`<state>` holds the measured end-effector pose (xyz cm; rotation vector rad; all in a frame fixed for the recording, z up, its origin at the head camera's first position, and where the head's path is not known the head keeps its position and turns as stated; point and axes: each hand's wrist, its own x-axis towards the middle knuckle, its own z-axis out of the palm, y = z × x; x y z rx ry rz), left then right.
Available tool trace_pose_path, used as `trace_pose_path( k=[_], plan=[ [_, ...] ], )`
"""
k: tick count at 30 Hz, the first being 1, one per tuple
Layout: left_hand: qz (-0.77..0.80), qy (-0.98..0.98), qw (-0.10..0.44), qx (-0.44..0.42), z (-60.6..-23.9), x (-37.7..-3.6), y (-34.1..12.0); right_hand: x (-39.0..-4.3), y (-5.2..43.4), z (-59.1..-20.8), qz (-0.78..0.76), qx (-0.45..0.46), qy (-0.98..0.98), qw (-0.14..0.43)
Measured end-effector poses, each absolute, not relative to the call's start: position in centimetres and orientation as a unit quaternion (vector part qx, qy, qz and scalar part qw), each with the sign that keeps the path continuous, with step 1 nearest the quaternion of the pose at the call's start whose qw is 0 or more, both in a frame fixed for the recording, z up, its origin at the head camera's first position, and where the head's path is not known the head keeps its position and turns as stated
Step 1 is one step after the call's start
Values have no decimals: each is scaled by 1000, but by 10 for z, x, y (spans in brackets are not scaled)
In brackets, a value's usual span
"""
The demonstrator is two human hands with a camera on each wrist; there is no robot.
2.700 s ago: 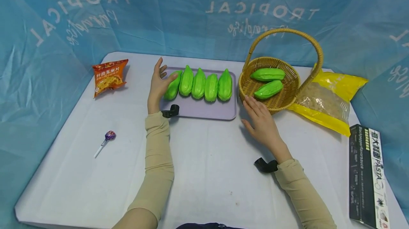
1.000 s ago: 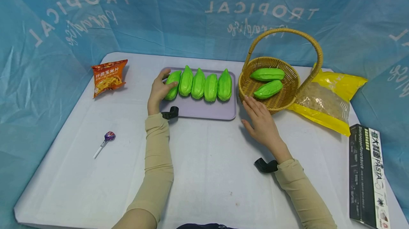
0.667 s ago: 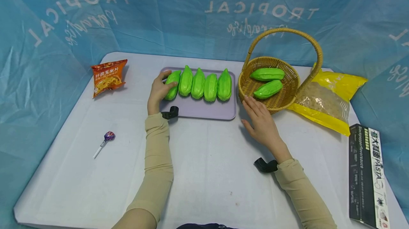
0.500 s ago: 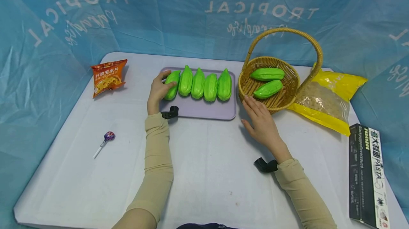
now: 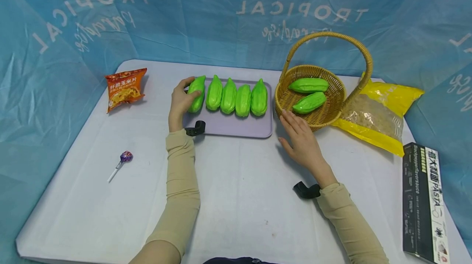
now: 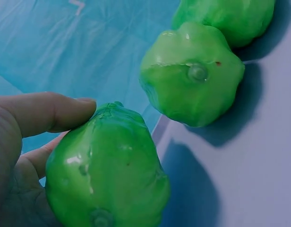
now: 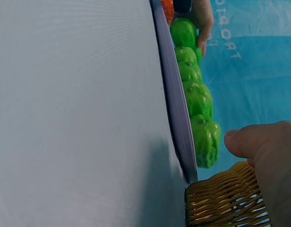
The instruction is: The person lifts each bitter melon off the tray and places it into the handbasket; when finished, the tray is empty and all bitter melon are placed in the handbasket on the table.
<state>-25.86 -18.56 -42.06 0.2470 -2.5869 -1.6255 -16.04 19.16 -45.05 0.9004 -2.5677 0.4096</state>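
Note:
In the head view my left hand (image 5: 182, 99) grips a bright green ridged gourd (image 5: 197, 94) between thumb and fingers, at the left end of the tray (image 5: 236, 128). The left wrist view shows this gourd (image 6: 107, 175) apart from its neighbour (image 6: 192, 75), with a shadow under it. Several similar gourds (image 5: 228, 97) stand in a row on the lilac tray. My right hand (image 5: 303, 143) lies with straight fingers against the near rim of the wicker basket (image 5: 280, 110). Two gourds (image 5: 309, 85) lie in this basket.
An orange snack bag (image 5: 126, 90) stands at the back left, with a lollipop (image 5: 121, 163) nearer. A yellow bag (image 5: 376, 116) lies right of the basket, and a black pasta box (image 5: 424, 202) along the right edge. The basket's tall handle (image 5: 328, 34) arches above it.
My left hand has closed round the leftmost gourd, then raised it slightly and shifted it left, away from the row. The right hand and basket have stayed put.

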Motion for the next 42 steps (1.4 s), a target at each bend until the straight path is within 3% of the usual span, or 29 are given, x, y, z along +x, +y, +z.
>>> trace_pose_path(
  k=[11, 24, 42],
  plan=[
    [-538, -838, 66, 63, -410, -259, -180, -160, 192, -449, 149, 320, -915, 196],
    [-552, -832, 43, 25, -407, -260, -160, -158, 192, -453, 149, 318, -917, 188],
    [-546, -836, 62, 9, -388, -262, -149, -159, 191, -450, 149, 317, -918, 185]
  ],
)
